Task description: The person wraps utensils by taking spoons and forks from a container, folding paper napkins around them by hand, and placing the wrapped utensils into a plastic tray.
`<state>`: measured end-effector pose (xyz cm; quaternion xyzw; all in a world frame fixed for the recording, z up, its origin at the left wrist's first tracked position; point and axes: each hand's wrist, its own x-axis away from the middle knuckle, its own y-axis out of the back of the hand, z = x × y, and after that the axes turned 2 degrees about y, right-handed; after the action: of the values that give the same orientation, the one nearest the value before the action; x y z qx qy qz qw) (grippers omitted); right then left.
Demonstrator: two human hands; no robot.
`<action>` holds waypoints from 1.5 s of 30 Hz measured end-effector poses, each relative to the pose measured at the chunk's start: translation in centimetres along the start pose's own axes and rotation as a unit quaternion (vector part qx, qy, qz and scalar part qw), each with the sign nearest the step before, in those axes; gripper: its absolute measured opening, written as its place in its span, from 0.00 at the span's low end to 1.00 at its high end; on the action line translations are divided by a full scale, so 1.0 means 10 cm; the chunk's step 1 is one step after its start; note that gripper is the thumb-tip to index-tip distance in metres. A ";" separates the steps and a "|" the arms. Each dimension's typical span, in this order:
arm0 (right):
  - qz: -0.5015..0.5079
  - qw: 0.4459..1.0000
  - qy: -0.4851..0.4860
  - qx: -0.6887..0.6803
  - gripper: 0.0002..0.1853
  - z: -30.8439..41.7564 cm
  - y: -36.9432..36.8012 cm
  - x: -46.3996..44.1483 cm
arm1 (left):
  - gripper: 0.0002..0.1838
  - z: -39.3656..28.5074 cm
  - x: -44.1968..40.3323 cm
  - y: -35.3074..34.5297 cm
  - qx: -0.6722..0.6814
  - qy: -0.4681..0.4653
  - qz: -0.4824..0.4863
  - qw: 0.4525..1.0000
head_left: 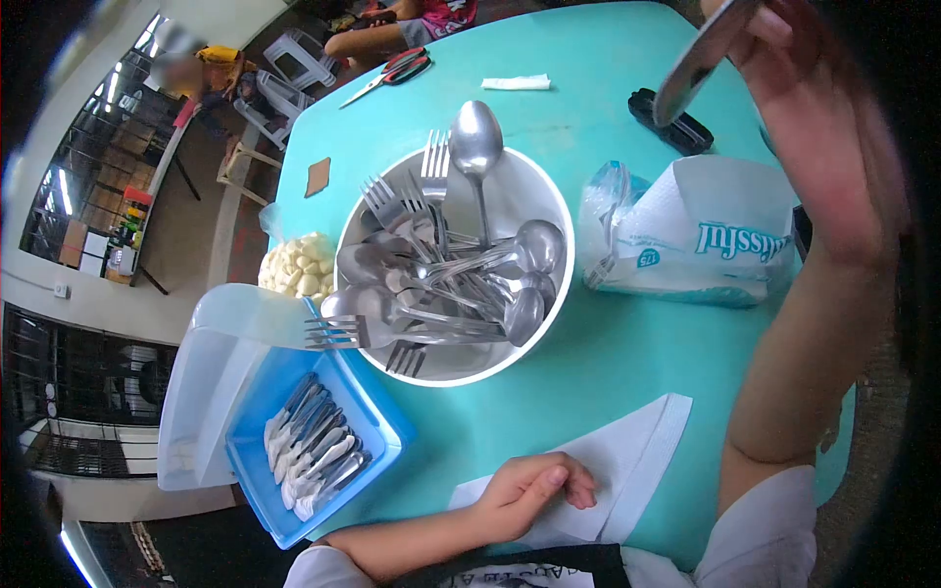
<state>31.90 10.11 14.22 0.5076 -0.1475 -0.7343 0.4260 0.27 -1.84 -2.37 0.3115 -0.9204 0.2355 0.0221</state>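
My left hand [537, 493] rests with curled fingers on a folded white napkin [637, 446] near the table's front edge, and nothing shows in it. Raised at the upper right, my right hand [818, 137] holds a metal utensil [694, 67], whose type I cannot make out. A white round bowl [561, 211] at the centre holds several spoons and forks in a loose pile. At the lower left, a blue container [387, 416] with its clear lid [201, 392] open holds several utensils wrapped in white.
Right of the bowl lies a tissue pack [701, 235], with a black object [671, 122] behind it. Scissors [392, 73], a white roll [517, 82], a brown piece [318, 177] and a bag of pale pieces [297, 268] are on the teal table [588, 49]. People sit beyond.
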 end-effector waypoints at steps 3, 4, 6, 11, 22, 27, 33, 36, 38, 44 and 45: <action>0.018 1.000 -0.006 -0.005 0.11 -0.01 -0.05 0.02 | 0.21 -0.01 -0.01 -0.01 0.001 -0.007 -0.001 1.000; 0.022 1.000 -0.008 -0.005 0.11 -0.01 -0.06 0.01 | 0.21 -0.01 -0.01 -0.01 -0.001 -0.005 -0.001 1.000; 0.030 0.999 -0.011 -0.009 0.11 -0.02 -0.09 0.00 | 0.21 0.00 0.00 0.00 -0.003 -0.004 -0.002 1.000; 0.043 0.999 -0.004 -0.017 0.12 0.05 -0.15 0.02 | 0.20 0.01 -0.01 -0.01 0.007 -0.010 -0.004 1.000; 0.202 0.971 0.082 -0.098 0.13 1.14 -0.61 0.12 | 0.19 0.05 -0.07 -0.07 -0.061 -0.036 -0.012 0.997; 0.317 0.944 0.087 -0.032 0.11 1.20 -1.26 -0.05 | 0.21 0.18 -0.07 -0.06 -0.063 -0.037 -0.020 0.997; 0.345 0.924 0.131 0.099 0.06 1.21 -1.52 0.03 | 0.18 0.27 -0.18 -0.04 -0.064 -0.070 -0.004 0.995; 0.365 0.916 0.121 0.117 0.06 1.33 -1.42 0.08 | 0.17 0.30 -0.18 -0.05 -0.071 -0.066 -0.005 0.995; 0.373 0.910 0.125 0.130 0.07 1.40 -1.42 0.10 | 0.17 0.31 -0.20 -0.07 -0.087 -0.077 -0.007 0.993; 0.399 0.902 0.126 0.107 0.07 1.35 -1.56 0.08 | 0.16 0.27 -0.21 -0.08 -0.144 -0.102 -0.012 0.984; 0.412 0.898 0.123 0.090 0.07 1.34 -1.56 0.07 | 0.15 0.25 -0.19 -0.08 -0.153 -0.106 -0.013 0.982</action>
<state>12.77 15.96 9.61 0.5238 -0.3553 -0.4083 0.6578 2.59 -2.45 -4.62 0.3393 -0.9386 0.0569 -0.0249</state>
